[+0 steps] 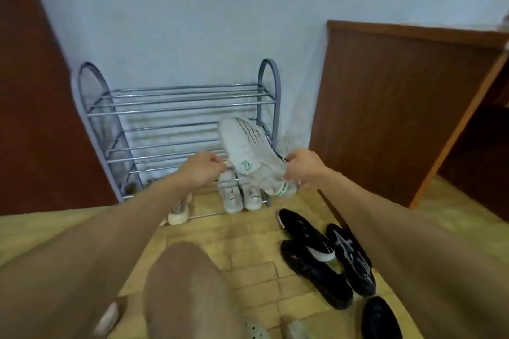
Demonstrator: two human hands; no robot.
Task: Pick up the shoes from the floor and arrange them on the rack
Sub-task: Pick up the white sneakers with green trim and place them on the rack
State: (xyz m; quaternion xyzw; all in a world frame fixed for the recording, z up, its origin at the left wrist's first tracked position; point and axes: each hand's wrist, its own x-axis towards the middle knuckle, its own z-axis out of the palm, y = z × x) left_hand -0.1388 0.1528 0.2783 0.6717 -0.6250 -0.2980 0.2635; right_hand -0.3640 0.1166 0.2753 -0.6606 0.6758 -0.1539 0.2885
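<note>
My right hand point(301, 166) grips a white sneaker point(248, 146) by its heel end, sole facing me, toe tilted up in front of the right side of the grey metal shoe rack point(176, 107). My left hand point(202, 169) hovers just left of it with fingers curled; whether it touches the shoe is unclear. A pair of white sneakers point(242, 195) stands on the rack's bottom shelf at the right, and a beige shoe point(179, 213) at its middle. Several black shoes point(325, 259) lie on the floor to the right.
A brown wooden cabinet point(385, 107) stands right of the rack and a dark red door point(33, 118) to its left. My bare knee point(190, 289) fills the bottom centre. Light slippers point(256, 329) lie at the bottom edge on the yellow tiled floor.
</note>
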